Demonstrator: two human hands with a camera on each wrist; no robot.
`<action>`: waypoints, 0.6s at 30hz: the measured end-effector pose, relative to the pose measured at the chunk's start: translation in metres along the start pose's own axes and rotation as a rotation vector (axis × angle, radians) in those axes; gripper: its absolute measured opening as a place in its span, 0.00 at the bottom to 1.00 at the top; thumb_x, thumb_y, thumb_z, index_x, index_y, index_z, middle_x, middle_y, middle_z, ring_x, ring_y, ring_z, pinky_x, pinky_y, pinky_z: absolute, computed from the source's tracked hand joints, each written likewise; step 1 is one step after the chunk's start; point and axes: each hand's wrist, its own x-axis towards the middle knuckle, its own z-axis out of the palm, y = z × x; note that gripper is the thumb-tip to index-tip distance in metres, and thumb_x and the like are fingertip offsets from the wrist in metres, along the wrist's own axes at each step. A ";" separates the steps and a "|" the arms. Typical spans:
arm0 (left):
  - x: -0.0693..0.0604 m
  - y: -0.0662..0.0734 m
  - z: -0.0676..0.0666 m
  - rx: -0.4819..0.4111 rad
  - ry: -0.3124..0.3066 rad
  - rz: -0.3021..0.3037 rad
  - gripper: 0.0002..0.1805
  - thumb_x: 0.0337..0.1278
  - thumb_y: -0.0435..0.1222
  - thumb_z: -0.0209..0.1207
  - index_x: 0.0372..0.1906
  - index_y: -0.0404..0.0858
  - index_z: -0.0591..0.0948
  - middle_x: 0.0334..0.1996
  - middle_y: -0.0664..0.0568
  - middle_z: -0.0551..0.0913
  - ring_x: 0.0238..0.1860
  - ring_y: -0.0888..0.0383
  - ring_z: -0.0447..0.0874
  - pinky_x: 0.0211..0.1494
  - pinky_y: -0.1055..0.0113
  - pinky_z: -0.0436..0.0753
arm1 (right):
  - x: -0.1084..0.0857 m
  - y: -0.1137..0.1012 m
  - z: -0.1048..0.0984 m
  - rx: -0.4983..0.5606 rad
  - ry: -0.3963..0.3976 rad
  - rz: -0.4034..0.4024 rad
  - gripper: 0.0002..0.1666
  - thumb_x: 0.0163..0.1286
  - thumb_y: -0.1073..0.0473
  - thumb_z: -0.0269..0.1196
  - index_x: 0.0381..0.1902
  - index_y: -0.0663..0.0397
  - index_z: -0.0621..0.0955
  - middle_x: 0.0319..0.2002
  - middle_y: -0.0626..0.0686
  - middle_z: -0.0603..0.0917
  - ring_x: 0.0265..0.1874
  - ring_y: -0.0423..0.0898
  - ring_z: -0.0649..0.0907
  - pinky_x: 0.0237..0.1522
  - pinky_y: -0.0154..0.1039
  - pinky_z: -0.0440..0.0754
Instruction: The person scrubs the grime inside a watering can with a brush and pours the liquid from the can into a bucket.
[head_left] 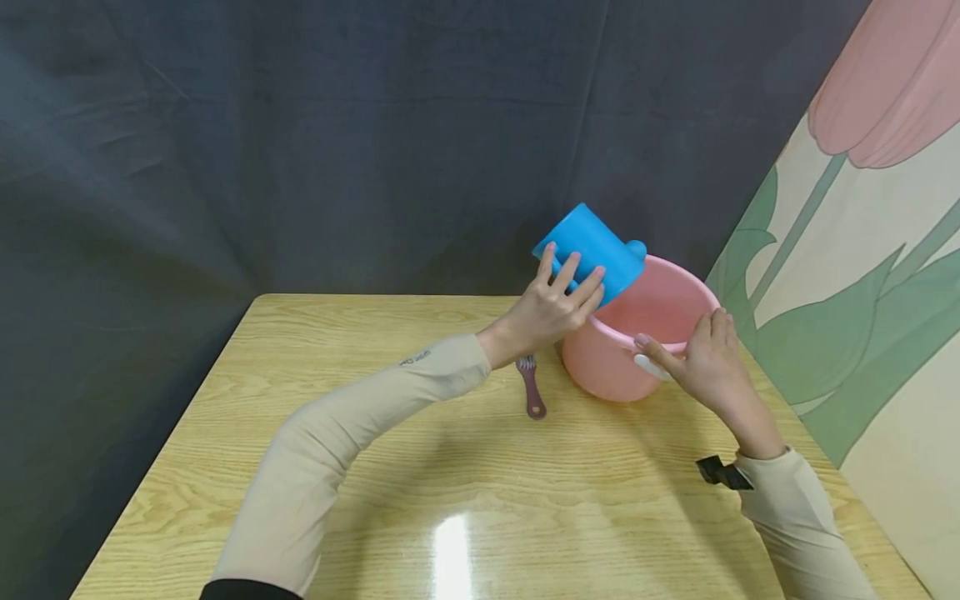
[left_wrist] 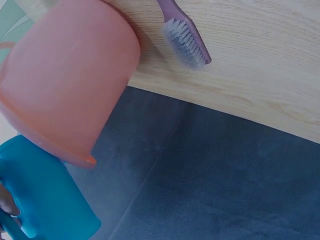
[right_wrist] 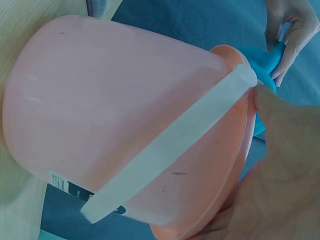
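In the head view, my left hand (head_left: 553, 302) holds a blue plastic pitcher (head_left: 596, 250) by its handle. The pitcher is tipped to the right, its spout end over the far left rim of a pink bucket (head_left: 611, 371). No liquid shows at the spout. My right hand (head_left: 712, 371) grips the near right rim of the bucket, the thumb near one end of the white bail handle (right_wrist: 165, 150). That handle hangs down across the bucket's side in the right wrist view. What lies at the bottom of the bucket is hidden.
Left of the bucket, a brush (head_left: 534, 396) with a purple handle and pale bristles lies on the wooden table (head_left: 360, 517). A dark cloth (head_left: 375, 150) hangs behind the table's far edge. On the right stands a wall panel (head_left: 840, 350) painted with tulips.
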 end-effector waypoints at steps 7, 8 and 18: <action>0.001 0.001 0.002 0.010 0.009 0.003 0.14 0.72 0.38 0.53 0.53 0.47 0.86 0.55 0.54 0.84 0.54 0.45 0.81 0.58 0.39 0.76 | 0.000 0.001 0.001 0.002 0.011 -0.009 0.59 0.68 0.34 0.60 0.54 0.95 0.58 0.50 0.81 0.60 0.52 0.74 0.60 0.54 0.70 0.59; 0.000 0.001 0.002 0.009 0.010 0.004 0.14 0.72 0.39 0.53 0.53 0.47 0.86 0.55 0.54 0.84 0.54 0.45 0.81 0.58 0.39 0.75 | 0.000 0.001 0.002 0.001 0.011 -0.008 0.59 0.68 0.34 0.60 0.54 0.95 0.58 0.50 0.81 0.60 0.51 0.73 0.60 0.54 0.70 0.59; 0.000 0.001 0.003 0.011 0.024 0.003 0.14 0.71 0.39 0.53 0.52 0.47 0.86 0.54 0.54 0.84 0.54 0.45 0.81 0.58 0.39 0.76 | -0.001 -0.001 0.002 -0.002 0.033 -0.028 0.58 0.68 0.34 0.60 0.51 0.95 0.59 0.47 0.79 0.61 0.49 0.72 0.61 0.52 0.69 0.60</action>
